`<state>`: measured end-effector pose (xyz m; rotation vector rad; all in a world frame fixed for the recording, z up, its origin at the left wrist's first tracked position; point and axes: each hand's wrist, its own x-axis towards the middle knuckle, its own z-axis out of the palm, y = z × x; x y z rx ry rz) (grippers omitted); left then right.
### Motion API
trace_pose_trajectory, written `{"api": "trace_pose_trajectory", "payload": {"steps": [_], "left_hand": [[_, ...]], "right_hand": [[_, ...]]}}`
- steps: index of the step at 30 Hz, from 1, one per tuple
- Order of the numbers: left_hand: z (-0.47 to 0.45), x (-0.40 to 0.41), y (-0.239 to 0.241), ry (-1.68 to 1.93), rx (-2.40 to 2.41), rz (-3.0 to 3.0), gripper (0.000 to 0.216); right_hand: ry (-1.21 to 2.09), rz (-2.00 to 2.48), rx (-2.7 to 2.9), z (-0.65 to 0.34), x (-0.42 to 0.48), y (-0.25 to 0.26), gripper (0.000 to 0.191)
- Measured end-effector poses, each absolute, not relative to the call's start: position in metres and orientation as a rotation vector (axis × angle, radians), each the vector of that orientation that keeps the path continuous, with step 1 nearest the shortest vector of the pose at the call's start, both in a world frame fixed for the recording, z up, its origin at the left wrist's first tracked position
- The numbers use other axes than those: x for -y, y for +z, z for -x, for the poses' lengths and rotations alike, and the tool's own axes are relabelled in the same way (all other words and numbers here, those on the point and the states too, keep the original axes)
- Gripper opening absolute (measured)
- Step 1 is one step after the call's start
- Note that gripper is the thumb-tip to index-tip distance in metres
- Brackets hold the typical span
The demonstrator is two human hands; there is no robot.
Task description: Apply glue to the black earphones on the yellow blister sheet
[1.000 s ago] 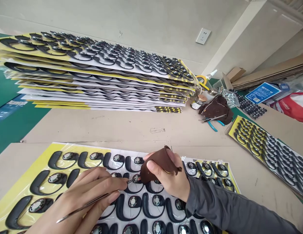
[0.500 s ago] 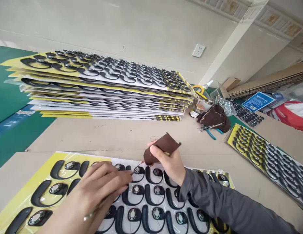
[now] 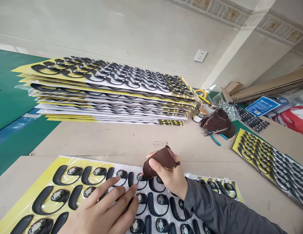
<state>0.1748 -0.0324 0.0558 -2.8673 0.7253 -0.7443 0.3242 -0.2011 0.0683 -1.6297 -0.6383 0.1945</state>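
Observation:
A yellow-and-white sheet (image 3: 47,170) lies in front of me, covered in plastic film and rows of black ear-hook pieces (image 3: 68,172) with round metal speakers. My right hand (image 3: 172,178) grips a tool wrapped in brown cloth (image 3: 162,159); its tip touches a speaker (image 3: 141,177) in the sheet's far row. My left hand (image 3: 104,213) rests on the sheet just left of that spot, fingers stretched out. The thin tip of the tweezers (image 3: 137,183) pokes out past its fingertips.
A tall stack of similar sheets (image 3: 104,87) stands at the back. Another sheet (image 3: 268,159) lies at the right. Near it are a brown cloth (image 3: 218,119) with tweezers, blue-handled pliers (image 3: 216,139), a small jar (image 3: 199,114), cardboard and a red bag (image 3: 294,118).
My view has tilted up a little. The left hand has flattened and slid forward, so the tweezers are mostly hidden under it. The right hand's tool has shifted to a farther-row speaker.

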Motion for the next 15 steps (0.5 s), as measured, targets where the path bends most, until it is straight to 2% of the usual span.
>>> {"api": "trace_pose_trajectory", "payload": {"steps": [15], "left_hand": [[-0.1747, 0.0296, 0.0529, -0.734, -0.758, 2.851, 0.041]], "right_hand": [[0.098, 1.639, 0.637, -0.3245, 0.2032, 0.0689, 0.018]]}}
